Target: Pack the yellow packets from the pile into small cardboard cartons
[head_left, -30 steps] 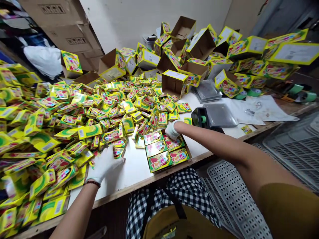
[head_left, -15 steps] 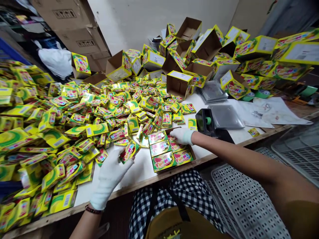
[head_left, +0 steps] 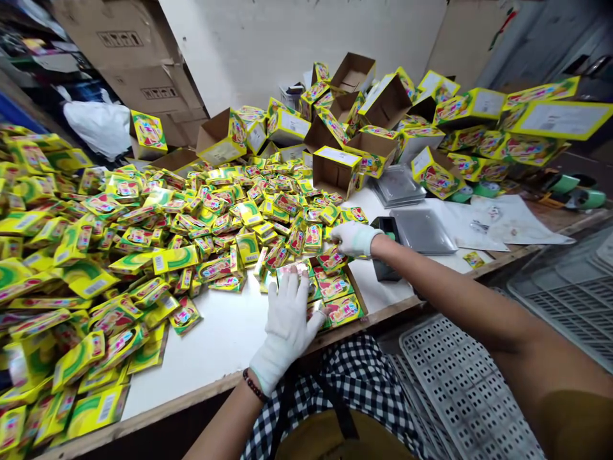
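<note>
Here, we see the yellow packs (head_left: 342, 309) in an open box (head_left: 358, 299) near the table's front edge. Our left hand (head_left: 287, 319) covers much of the left row, fingers stretched and thumb apart; we cannot tell whether it grips one. Our right hand (head_left: 353, 240) has its fingers bent at the box's far end, beside a pack; its grip is unclear too.

To the left, a heap of loose packs (head_left: 175, 260) crowds the white table (head_left: 201, 358). Our right forearm passes across the black tape dispenser (head_left: 385, 269), beside clear plastic sheets (head_left: 424, 231). Behind sit jumbled display cartons (head_left: 335, 167); below right, grey crates (head_left: 454, 377).

The front packs' lettering seems to read "TWINS", partly blurred. Loose packs show barcodes, display cartons carry white labels too small to read, and brown cartons (head_left: 138, 80) bear printed handling symbols.
</note>
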The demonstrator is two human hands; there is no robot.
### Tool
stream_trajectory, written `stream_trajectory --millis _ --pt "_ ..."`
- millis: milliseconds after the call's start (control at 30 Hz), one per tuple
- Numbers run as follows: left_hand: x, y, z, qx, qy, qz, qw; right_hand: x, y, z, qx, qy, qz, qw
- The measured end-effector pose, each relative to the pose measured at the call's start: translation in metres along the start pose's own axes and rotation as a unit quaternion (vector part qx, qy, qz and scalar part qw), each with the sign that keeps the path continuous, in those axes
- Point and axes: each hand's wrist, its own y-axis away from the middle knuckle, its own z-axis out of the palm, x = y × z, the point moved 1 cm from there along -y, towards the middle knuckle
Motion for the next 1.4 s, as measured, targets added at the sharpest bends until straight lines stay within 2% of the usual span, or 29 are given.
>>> stream_trajectory --millis 67,200,300,367,433,467,533,600,700,800,867,933,1000,1033,1067,1133,1200,1267,1333,1400 --pt "0.0 0.011 0.008 -0.026 -0.004 -0.005 1.0 0.002 -0.007 0.015 -0.017 0.003 -0.002 1.0" --pt "-0.005 0.027 0.016 -0.034 0.04 0.005 0.999 -0.008 -0.01 0.041 -0.022 0.022 -0.036 0.999" --pt "-0.024 0.028 0.016 0.017 0.117 -0.019 0.993 -0.02 -0.005 0.051 0.001 0.068 -0.043 0.997" --pt "-0.047 0.017 0.016 0.082 0.138 -0.078 0.984 -0.029 -0.001 0.054 0.006 0.094 -0.046 0.995" --pt "-0.075 -0.003 0.018 0.118 0.116 -0.139 0.976 -0.04 0.004 0.057 0.005 0.113 -0.052 0.992" --pt "-0.088 -0.015 0.021 0.107 0.097 -0.164 0.976 -0.046 0.007 0.059 0.004 0.12 -0.056 0.991" --pt "-0.112 -0.039 0.027 0.05 0.062 -0.218 0.973 -0.058 0.013 0.064 0.002 0.131 -0.061 0.989" --pt "-0.127 -0.059 0.035 -0.001 0.051 -0.252 0.966 -0.068 0.018 0.069 -0.005 0.138 -0.06 0.989" --pt "-0.136 -0.071 0.037 -0.005 0.076 -0.27 0.96 -0.073 0.019 0.077 -0.019 0.133 -0.062 0.989" --pt "-0.135 -0.063 0.024 0.028 0.115 -0.292 0.949 -0.06 0.014 0.074 -0.033 0.104 -0.085 0.99" --pt "-0.126 -0.053 0.01 0.052 0.162 -0.299 0.939 -0.047 0.01 0.065 -0.03 0.077 -0.096 0.992" --pt "-0.107 -0.043 -0.004 0.069 0.267 -0.291 0.916 -0.037 0.01 0.05 0.039 -0.002 -0.109 0.993" --pt "-0.078 -0.036 -0.013 0.055 0.398 -0.265 0.876 -0.031 0.014 0.03 0.132 -0.121 -0.134 0.975" --pt "-0.062 -0.034 -0.015 0.036 0.451 -0.248 0.857 -0.029 0.019 0.02 0.155 -0.172 -0.148 0.961" --pt "-0.048 -0.033 -0.016 0.012 0.485 -0.23 0.844 -0.027 0.024 0.011 0.153 -0.203 -0.161 0.954" --pt "-0.03 -0.031 -0.014 -0.023 0.483 -0.199 0.852 -0.024 0.037 -0.004 0.094 -0.198 -0.163 0.962" --pt "-0.033 -0.028 -0.008 -0.004 0.422 -0.189 0.887 -0.017 0.05 -0.009 0.031 -0.164 -0.127 0.978" --pt "-0.059 -0.025 0.001 0.057 0.334 -0.212 0.917 -0.01 0.06 0.0 -0.03 -0.139 -0.069 0.987" --pt "-0.097 -0.023 0.01 0.109 0.237 -0.257 0.93 -0.005 0.066 0.021 -0.109 -0.145 -0.013 0.983" --pt "-0.132 -0.021 0.018 0.113 0.138 -0.299 0.938 -0.005 0.067 0.045 -0.151 -0.161 0.015 0.975"
